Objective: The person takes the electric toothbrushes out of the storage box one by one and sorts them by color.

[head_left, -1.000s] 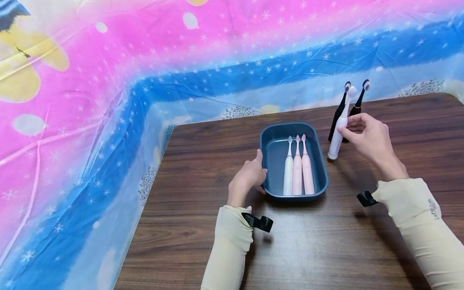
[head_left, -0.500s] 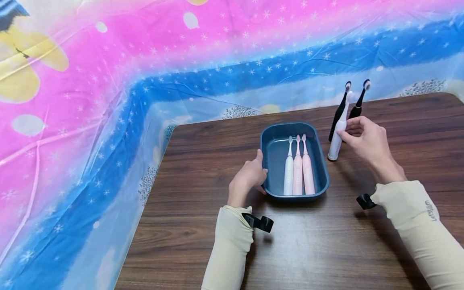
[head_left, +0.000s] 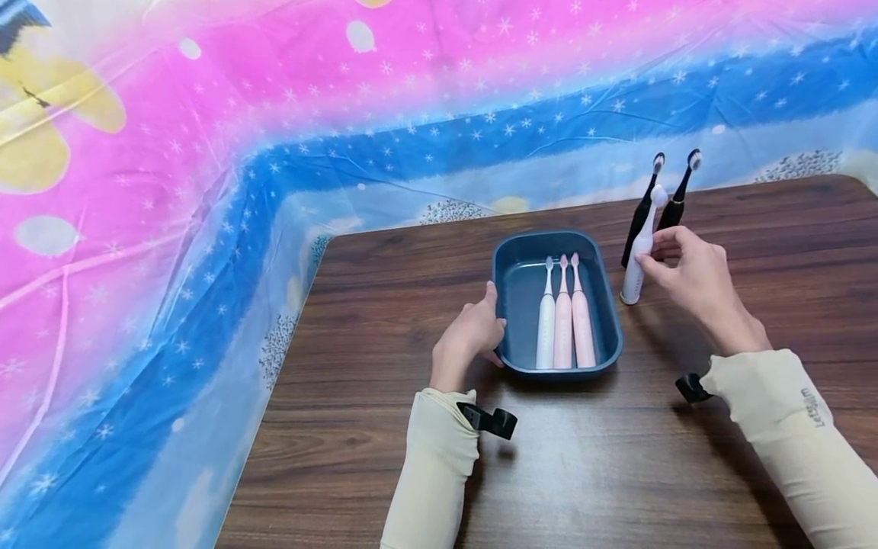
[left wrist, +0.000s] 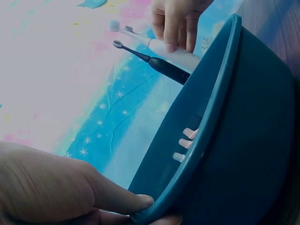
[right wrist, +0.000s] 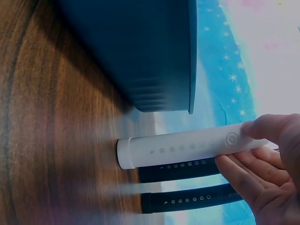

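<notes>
My right hand (head_left: 703,278) pinches a white electric toothbrush (head_left: 640,267) by the upper part of its handle. The brush stands nearly upright on the table, right of a dark blue tray (head_left: 504,263). In the right wrist view, my thumb lies by the power button on the white handle (right wrist: 178,146). Just behind stand two black electric toothbrushes, one on the left (head_left: 638,221) and one on the right (head_left: 675,206). My left hand (head_left: 472,332) grips the tray's left wall; the left wrist view has the thumb inside the rim (left wrist: 206,136) and fingers outside.
Inside the tray lie one white toothbrush (head_left: 546,328) and two pink ones, a middle one (head_left: 563,328) and a right one (head_left: 581,328), side by side. The wooden table (head_left: 370,320) meets a patterned cloth (head_left: 425,152) at its back and left edges.
The white toothbrush in my right hand has its head lower and slightly more to the left, its base staying nearly in place. My right hand has shifted slightly down with it. The left hand is still.
</notes>
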Tool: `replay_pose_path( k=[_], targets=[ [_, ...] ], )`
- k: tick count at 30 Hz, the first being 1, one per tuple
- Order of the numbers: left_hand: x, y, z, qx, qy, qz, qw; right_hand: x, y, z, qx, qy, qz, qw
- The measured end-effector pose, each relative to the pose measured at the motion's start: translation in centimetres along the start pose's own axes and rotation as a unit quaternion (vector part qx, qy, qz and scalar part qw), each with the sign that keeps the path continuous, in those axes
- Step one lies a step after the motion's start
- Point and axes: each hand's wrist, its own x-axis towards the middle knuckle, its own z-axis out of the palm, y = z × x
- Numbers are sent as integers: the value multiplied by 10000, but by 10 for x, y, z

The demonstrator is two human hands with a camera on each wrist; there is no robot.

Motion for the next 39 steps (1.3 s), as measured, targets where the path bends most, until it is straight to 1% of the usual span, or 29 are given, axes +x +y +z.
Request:
replay_pose_path(
  k=[11,16,19,32,39],
  targets=[
    [-1,2,0,116,7,-52,9999,-6,0,0,31,94,-25,9999],
    [-1,1,0,137,12,-74,9999,-7,0,1,84,177,-145,9997],
    [-1,1,0,159,29,-32,9999,-8,0,1,109,191,-170,9996],
    [-2,3,-1,130,27,-4,9999,-8,0,0,150,156,-57,9997],
    [-3,3,0,94,13,-9,10000,-10,0,1,88,167,-36,9998]
  ],
)
